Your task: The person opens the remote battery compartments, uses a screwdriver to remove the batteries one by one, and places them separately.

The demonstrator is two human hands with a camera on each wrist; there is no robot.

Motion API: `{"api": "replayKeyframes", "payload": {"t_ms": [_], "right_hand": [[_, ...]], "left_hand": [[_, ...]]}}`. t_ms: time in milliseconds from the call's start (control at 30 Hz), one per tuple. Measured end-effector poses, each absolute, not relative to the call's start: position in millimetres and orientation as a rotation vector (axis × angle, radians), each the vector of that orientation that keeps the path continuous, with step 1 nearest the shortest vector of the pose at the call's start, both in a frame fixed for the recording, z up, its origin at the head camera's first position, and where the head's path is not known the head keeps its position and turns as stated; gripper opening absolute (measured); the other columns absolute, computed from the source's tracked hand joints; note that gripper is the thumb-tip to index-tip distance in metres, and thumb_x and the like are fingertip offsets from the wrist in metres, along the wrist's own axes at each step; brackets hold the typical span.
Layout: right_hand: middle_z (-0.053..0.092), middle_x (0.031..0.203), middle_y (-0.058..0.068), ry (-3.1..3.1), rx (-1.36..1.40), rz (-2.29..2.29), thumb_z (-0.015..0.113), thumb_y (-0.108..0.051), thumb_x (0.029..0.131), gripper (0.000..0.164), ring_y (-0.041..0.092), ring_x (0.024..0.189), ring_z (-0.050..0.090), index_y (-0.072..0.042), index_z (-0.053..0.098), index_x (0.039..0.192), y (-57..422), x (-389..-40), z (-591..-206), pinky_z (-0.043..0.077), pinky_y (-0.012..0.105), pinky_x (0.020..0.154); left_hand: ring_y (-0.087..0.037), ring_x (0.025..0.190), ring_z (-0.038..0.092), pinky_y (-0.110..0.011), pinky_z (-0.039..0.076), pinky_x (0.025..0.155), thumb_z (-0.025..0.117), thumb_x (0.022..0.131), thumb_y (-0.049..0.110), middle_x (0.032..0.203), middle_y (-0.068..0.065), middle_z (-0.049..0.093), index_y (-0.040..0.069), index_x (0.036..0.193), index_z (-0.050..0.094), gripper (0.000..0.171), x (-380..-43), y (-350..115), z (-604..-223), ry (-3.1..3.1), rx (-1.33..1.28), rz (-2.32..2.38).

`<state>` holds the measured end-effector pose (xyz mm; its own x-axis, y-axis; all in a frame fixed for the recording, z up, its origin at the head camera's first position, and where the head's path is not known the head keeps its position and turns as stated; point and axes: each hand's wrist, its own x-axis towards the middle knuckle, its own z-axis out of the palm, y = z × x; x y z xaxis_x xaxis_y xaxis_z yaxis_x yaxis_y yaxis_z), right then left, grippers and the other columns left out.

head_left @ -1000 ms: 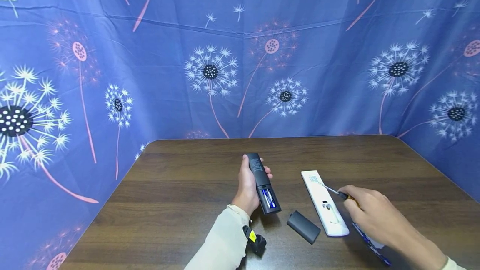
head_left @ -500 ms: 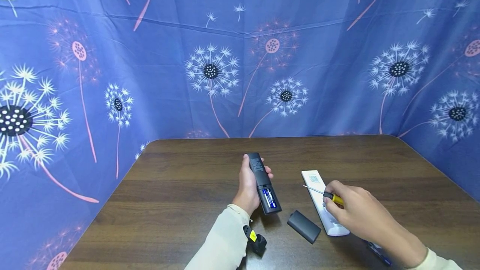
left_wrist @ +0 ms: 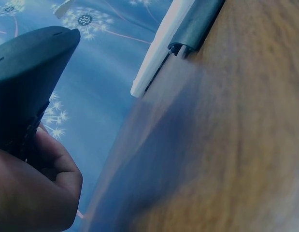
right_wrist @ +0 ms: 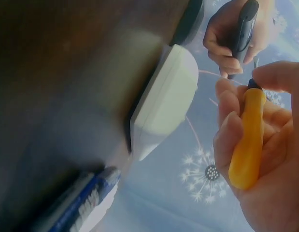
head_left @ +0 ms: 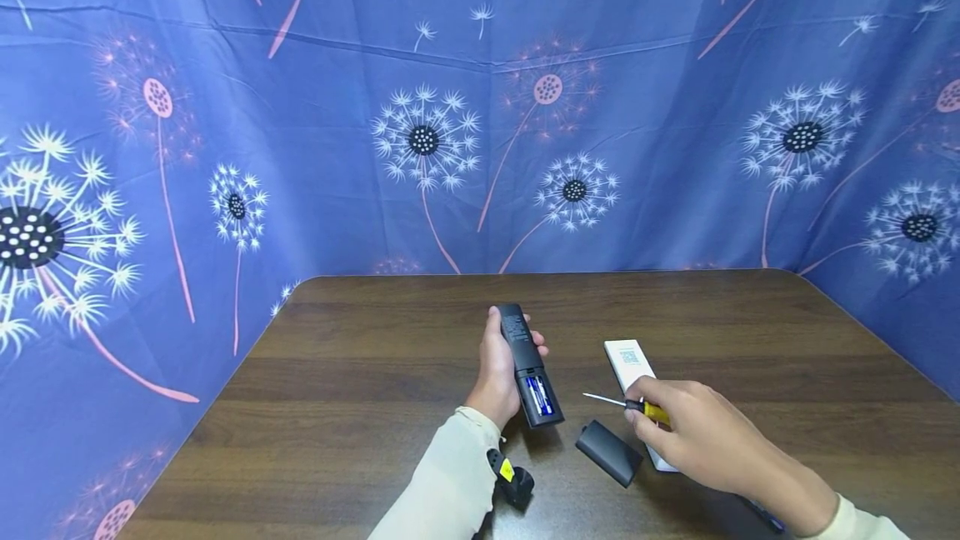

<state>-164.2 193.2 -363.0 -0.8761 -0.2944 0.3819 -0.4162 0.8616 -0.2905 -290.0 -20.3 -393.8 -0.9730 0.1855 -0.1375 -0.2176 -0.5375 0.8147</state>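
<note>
My left hand [head_left: 497, 373] grips a black remote control [head_left: 516, 336], its back turned up. The lower end of the remote has an uncovered compartment with blue batteries [head_left: 538, 396] inside. In my right hand [head_left: 708, 436] is a screwdriver [right_wrist: 248, 145] with a yellow handle, held by curled fingers and thumb. Its thin shaft points left toward the remote, apart from it. Below the shaft a black battery cover [head_left: 609, 452] lies on the table. A white remote control [head_left: 628, 357] lies partly hidden under the right hand.
A blue printed item [right_wrist: 81, 203], perhaps a battery pack, lies on the table [head_left: 360, 373] near my right forearm, mostly hidden in the head view. Behind the table hangs a blue curtain [head_left: 337, 190] with a dandelion print. A black strap with a yellow tag [head_left: 507, 471] is on my left wrist.
My right hand has moved left across the white remote, bringing the screwdriver tip from above it to near the black remote. The left hand stays about where it was.
</note>
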Motion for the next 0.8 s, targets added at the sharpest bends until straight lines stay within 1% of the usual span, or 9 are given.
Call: {"api": "replayKeyframes", "payload": {"t_ms": [100,233,400,533,667,800], "right_hand": [[0.051,0.073,-0.022,-2.675,0.630,0.523,0.076,-0.017,0.088,0.016,-0.003,0.062,0.045,-0.027,0.065,0.096,190,-164,-366,0.036,0.021,0.053],[0.051,0.075,-0.023,-2.671,0.693,0.506,0.076,-0.019,0.088,0.016,-0.002,0.063,0.045,-0.027,0.065,0.095,187,-165,-367,0.036,0.021,0.053],[0.048,0.073,-0.025,-2.668,0.738,0.522,0.076,-0.019,0.088,0.016,-0.003,0.063,0.044,-0.029,0.065,0.094,183,-164,-367,0.036,0.022,0.055],[0.049,0.074,-0.025,-2.686,0.784,0.560,0.074,-0.021,0.092,0.013,-0.003,0.064,0.045,-0.030,0.065,0.096,181,-165,-366,0.037,0.021,0.055],[0.052,0.078,-0.024,-2.724,0.812,0.578,0.071,-0.024,0.094,0.008,-0.003,0.065,0.047,-0.028,0.066,0.099,179,-166,-365,0.039,0.021,0.056],[0.055,0.084,-0.024,-2.733,0.835,0.578,0.070,-0.025,0.096,0.007,-0.003,0.067,0.048,-0.027,0.067,0.101,176,-166,-366,0.041,0.022,0.057]], "left_hand": [[-0.016,0.068,0.062,-0.031,0.047,0.072,0.026,0.105,0.059,0.080,-0.005,0.062,0.004,0.126,0.054,0.065,-291,-20,-395,1.368,-0.042,2.564],[-0.017,0.072,0.063,-0.031,0.044,0.069,0.028,0.102,0.064,0.082,-0.004,0.063,0.007,0.129,0.054,0.068,-289,-21,-394,1.390,-0.041,2.528],[-0.019,0.079,0.064,-0.033,0.041,0.071,0.032,0.099,0.070,0.087,-0.003,0.064,0.011,0.134,0.054,0.072,-287,-23,-392,1.413,-0.013,2.483],[-0.022,0.085,0.065,-0.034,0.041,0.073,0.034,0.097,0.072,0.090,-0.004,0.065,0.014,0.135,0.055,0.073,-286,-24,-391,1.444,0.023,2.454],[-0.020,0.081,0.065,-0.033,0.042,0.072,0.033,0.098,0.072,0.087,-0.003,0.065,0.014,0.134,0.057,0.072,-286,-23,-390,1.444,0.037,2.450],[-0.017,0.074,0.063,-0.031,0.042,0.070,0.032,0.099,0.070,0.083,-0.002,0.063,0.011,0.131,0.060,0.073,-286,-22,-391,1.408,0.054,2.447]]}}
